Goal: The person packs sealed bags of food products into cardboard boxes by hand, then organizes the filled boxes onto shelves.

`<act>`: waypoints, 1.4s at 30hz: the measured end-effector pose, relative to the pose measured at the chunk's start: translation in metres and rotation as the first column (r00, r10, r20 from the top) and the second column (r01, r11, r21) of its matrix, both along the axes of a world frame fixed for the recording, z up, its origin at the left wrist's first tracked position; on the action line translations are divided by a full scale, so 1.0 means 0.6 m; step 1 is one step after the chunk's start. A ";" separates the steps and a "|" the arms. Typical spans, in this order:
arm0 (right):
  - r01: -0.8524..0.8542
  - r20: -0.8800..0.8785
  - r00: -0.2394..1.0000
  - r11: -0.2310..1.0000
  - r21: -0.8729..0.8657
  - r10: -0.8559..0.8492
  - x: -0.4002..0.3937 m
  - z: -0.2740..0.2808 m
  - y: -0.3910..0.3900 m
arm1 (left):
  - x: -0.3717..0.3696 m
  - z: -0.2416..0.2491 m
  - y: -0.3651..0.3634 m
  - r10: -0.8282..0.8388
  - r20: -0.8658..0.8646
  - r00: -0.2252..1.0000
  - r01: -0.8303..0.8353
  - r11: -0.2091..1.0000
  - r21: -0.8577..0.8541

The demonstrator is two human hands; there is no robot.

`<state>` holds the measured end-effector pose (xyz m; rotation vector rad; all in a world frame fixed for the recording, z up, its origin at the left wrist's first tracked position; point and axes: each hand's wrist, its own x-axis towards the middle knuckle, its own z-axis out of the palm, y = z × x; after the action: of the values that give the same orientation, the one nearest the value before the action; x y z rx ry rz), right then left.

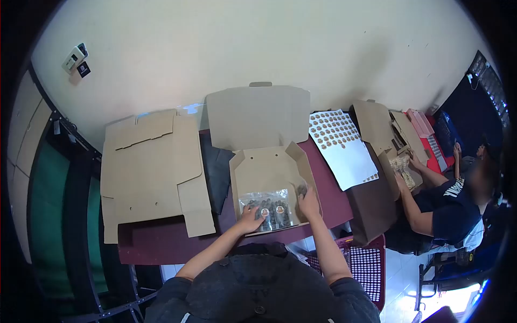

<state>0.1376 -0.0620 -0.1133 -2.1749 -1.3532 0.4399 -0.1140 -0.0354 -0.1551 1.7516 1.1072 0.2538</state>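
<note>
An open cardboard box (269, 164) lies in front of me with its lid raised against the wall. At its near left sit clear packets (280, 216) of dark pieces, side by side, with round stickers on them. My left hand (251, 219) rests on the leftmost packets, fingers spread. Inside the box's right side is my right hand (309, 204), its fingers closed on a dark, blurred packet (302, 189) that shows only in part.
Flattened cardboard boxes (151, 161) lie at left on the maroon table (161, 245). Sticker sheets (344, 156) lie at right. Further right, a co-worker (449, 204) handles another open box (383, 159). A red plastic basket (371, 269) stands below.
</note>
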 end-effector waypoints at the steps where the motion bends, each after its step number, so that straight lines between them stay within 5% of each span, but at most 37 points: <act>1: 0.057 0.055 0.997 0.993 -0.103 -0.051 -0.007 -0.009 -0.001 | 0.000 -0.009 -0.001 -0.044 -0.076 0.996 0.043 0.999 -0.018; 3: 0.077 0.045 0.996 0.988 -0.133 -0.071 -0.006 -0.022 0.002 | -0.001 -0.012 -0.016 -0.073 -0.122 0.990 0.071 0.997 -0.025; 7: 0.099 -0.260 0.953 0.968 -0.229 -0.159 0.017 -0.050 0.005 | -0.002 -0.013 -0.017 -0.153 -0.208 0.966 0.151 0.988 -0.023; 11: -0.152 -0.277 0.953 0.984 -0.094 0.121 0.058 -0.150 0.000 | -0.001 -0.012 -0.018 -0.161 -0.205 0.965 0.159 0.987 -0.028; 13: -0.306 -0.414 0.893 0.914 -0.268 0.178 0.049 -0.138 0.002 | -0.001 -0.007 -0.028 -0.162 -0.232 0.959 0.167 0.986 0.001; 19: -0.151 -0.120 0.986 0.906 -0.394 0.112 0.006 -0.111 -0.011 | 0.000 -0.011 -0.032 -0.178 -0.280 0.943 0.193 0.981 0.028; 23: -0.067 0.104 0.990 0.967 -0.246 0.095 -0.039 -0.075 -0.019 | 0.002 -0.017 -0.034 -0.176 -0.289 0.941 0.199 0.979 0.051; 25: -0.180 0.140 0.974 0.983 0.022 0.176 -0.064 -0.063 -0.014 | 0.003 -0.013 -0.035 -0.142 -0.259 0.955 0.159 0.986 0.045; 27: -0.252 0.055 0.968 0.958 0.137 0.246 -0.088 -0.057 -0.009 | 0.004 -0.008 -0.034 -0.103 -0.230 0.968 0.115 0.993 0.039; 29: -0.308 -0.315 0.913 0.944 -0.120 0.258 -0.108 -0.061 -0.005 | 0.004 -0.003 -0.030 -0.041 -0.140 0.989 0.044 0.999 0.015; 35: -0.369 -0.122 0.921 0.929 0.027 0.370 -0.133 -0.109 -0.011 | 0.001 0.021 -0.035 0.070 -0.050 0.996 -0.071 0.997 -0.022; 37: -0.357 -0.305 0.897 0.931 -0.070 0.321 -0.135 -0.086 -0.012 | 0.003 0.009 -0.040 0.075 -0.063 0.995 -0.074 0.997 0.023; 42: -0.328 -0.181 0.930 0.945 -0.008 0.321 -0.113 -0.108 -0.011 | 0.002 -0.007 -0.039 -0.002 -0.105 0.994 0.035 0.949 0.313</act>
<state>0.0695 -0.0684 -0.1779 -1.8896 -1.6176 0.7716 -0.1130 -0.0591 -0.1591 2.0771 1.1727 0.3463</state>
